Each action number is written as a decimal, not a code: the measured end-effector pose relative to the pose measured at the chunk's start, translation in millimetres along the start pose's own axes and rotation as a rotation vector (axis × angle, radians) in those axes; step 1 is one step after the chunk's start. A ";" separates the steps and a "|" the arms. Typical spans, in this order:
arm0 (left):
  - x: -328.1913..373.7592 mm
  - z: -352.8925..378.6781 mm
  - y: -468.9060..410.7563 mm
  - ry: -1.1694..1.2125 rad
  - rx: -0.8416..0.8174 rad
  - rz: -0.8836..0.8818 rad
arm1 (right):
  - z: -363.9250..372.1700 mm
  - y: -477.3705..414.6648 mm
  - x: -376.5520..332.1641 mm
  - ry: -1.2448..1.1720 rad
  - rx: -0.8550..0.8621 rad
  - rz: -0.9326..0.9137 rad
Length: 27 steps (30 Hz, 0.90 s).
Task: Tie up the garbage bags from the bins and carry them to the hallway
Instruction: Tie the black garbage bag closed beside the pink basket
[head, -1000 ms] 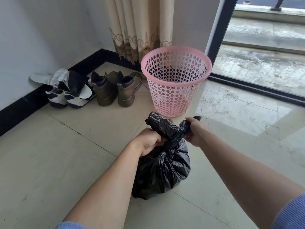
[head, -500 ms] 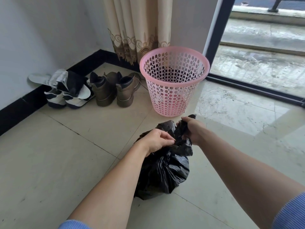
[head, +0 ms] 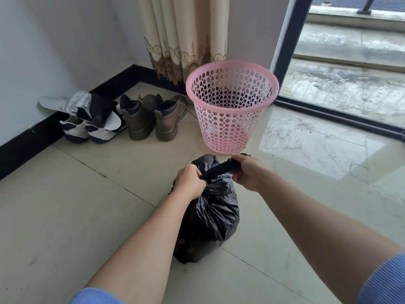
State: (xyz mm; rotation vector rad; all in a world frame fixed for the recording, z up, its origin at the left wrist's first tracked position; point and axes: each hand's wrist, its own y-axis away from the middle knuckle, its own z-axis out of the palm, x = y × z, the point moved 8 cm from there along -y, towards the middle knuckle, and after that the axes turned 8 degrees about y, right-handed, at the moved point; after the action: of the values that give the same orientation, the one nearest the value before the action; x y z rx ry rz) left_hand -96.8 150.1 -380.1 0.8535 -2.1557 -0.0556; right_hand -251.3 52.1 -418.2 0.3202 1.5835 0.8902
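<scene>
A full black garbage bag (head: 210, 216) stands on the tiled floor in front of me. My left hand (head: 189, 182) grips one twisted end of the bag's top at its left. My right hand (head: 246, 172) grips the other twisted end at its right, and a taut black strip runs between the two hands. Just beyond the bag stands an empty pink perforated bin (head: 230, 106) with no liner in it.
A pair of brown boots (head: 151, 119) and white shoes with insoles (head: 87, 119) sit along the black skirting at the left. A beige curtain (head: 186, 36) hangs behind the bin. A dark-framed glass door (head: 285, 51) to a wet balcony is at the right.
My hands have drawn apart, pulling the bag's twisted ends out sideways into a tight strip. The bag's top now sits lower and tighter than before.
</scene>
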 end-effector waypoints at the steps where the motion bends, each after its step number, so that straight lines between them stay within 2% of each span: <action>1: 2.9 -4.5 0.3 -0.006 0.032 0.025 | 2.8 0.6 -0.5 -0.005 -0.011 -0.003; 5: 9.9 -23.0 3.9 0.062 0.195 0.048 | 11.1 4.3 -5.9 -0.032 -0.042 -0.017; 7: 3.9 -31.5 1.6 0.294 0.271 -0.018 | 14.0 5.4 -9.9 -0.042 -0.051 -0.029; 9: -6.7 -30.5 -4.4 0.587 0.251 -0.119 | 13.9 5.6 -13.4 -0.062 -0.047 -0.041; 12: -14.1 -22.9 -4.4 0.758 0.136 -0.204 | 9.0 5.1 -16.2 -0.095 -0.039 -0.050; 17: 1.9 -14.0 4.2 1.041 -0.100 -0.067 | 2.8 7.4 -14.1 -0.189 -0.022 -0.013; 21: 10.3 -10.9 5.7 1.036 -0.288 -0.034 | -5.0 5.9 -10.6 -0.241 -0.006 0.028; 23: 17.0 -3.1 10.5 1.049 -0.413 -0.050 | -6.0 5.3 -9.0 -0.277 0.000 0.043; 27: 23.0 9.7 17.6 1.302 -0.623 -0.196 | -11.2 5.8 -7.3 -0.339 0.016 0.077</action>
State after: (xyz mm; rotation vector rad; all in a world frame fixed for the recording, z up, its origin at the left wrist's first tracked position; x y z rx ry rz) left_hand -123.8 147.8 -366.0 0.4705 -0.7481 -0.1951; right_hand -261.6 47.2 -409.2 0.5184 1.2722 0.8331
